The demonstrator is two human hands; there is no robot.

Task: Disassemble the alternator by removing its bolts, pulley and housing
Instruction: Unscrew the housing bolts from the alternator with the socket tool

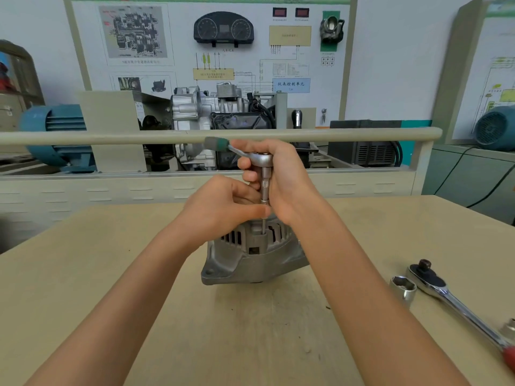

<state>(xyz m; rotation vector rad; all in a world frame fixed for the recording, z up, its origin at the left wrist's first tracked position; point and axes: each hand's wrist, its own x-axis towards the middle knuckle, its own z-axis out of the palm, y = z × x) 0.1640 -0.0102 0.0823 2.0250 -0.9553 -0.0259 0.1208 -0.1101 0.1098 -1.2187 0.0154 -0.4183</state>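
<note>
Judging by the intact alternator (252, 253), a long through-bolt is being withdrawn: right hand (281, 179) grips the ratchet (260, 159), left hand (223, 207) pinches its shaft.

Beige workbench (111, 274) with tools
Alternator (250, 257) at centre; loose socket (403, 288) and large ratchet wrench (457, 302) at four o'clock.

Bare table (111, 274) left of alternator (250, 257), loose socket (402, 288) and big ratchet (451, 299) crowding right side
</note>
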